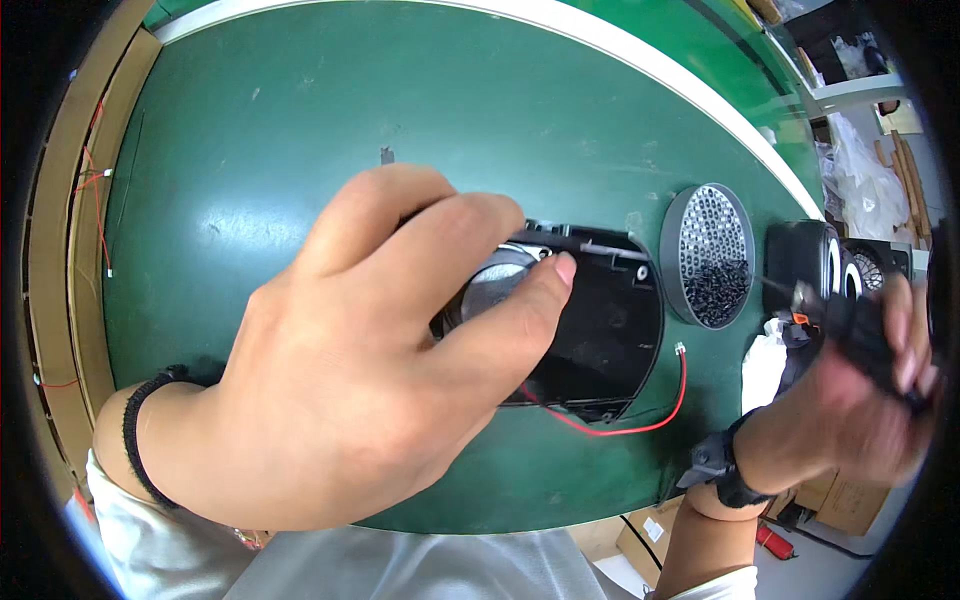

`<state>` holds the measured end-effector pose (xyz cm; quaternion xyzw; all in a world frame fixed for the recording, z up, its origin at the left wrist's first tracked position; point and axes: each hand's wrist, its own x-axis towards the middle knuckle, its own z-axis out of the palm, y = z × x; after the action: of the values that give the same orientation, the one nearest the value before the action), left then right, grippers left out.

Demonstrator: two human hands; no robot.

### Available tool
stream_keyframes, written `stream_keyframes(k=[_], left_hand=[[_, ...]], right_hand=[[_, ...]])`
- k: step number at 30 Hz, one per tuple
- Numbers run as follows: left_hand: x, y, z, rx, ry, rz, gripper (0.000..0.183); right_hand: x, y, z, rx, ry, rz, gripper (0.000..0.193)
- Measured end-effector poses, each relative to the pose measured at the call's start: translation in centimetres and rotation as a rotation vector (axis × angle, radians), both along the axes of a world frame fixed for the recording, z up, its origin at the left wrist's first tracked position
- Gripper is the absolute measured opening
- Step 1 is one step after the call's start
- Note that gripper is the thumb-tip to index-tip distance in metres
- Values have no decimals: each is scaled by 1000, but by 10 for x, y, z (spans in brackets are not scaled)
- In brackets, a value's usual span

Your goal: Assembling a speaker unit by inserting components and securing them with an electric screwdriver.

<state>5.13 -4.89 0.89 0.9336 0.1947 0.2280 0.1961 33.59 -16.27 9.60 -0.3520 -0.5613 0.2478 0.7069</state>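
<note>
My left hand (385, 330) is closed, thumb and fingers together, over a black plastic speaker housing (605, 335) lying on the green table. A slim dark tool (565, 241) with a lighter tip, like tweezers, sticks out from its fingers along the housing's far edge, near a corner screw hole. Part of a round silvery speaker (497, 283) shows beneath the hand. From the housing's near side a red wire (640, 431) curves out to a small white plug. At the right, my right hand (870, 385), smeared by motion, grips a black electric screwdriver (862, 335) with a thin bit.
A round grey dish (668, 262) of small black screws stands right of the housing, its perforated bottom partly bare. Black speaker units (803, 262) sit farther right. Cardboard strips (62, 260) with thin wires line the left edge; a white rim (690, 90) borders the far side.
</note>
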Motion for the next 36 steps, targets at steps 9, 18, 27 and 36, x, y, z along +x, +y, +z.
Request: stream_keyframes(k=[9, 18, 27, 36], left_hand=[[10, 13, -1, 321, -215, -169, 60], [7, 9, 5, 93, -45, -78, 54], [10, 7, 0, 13, -116, -53, 49], [12, 6, -8, 65, -189, -30, 43]], right_hand=[[-4, -53, -8, 138, 283, 134, 34], [-70, -14, -43, -86, 457, 287, 32], [-69, 6, -39, -197, 223, 460, 29], [-69, 28, -34, -278, -22, 625, 34]])
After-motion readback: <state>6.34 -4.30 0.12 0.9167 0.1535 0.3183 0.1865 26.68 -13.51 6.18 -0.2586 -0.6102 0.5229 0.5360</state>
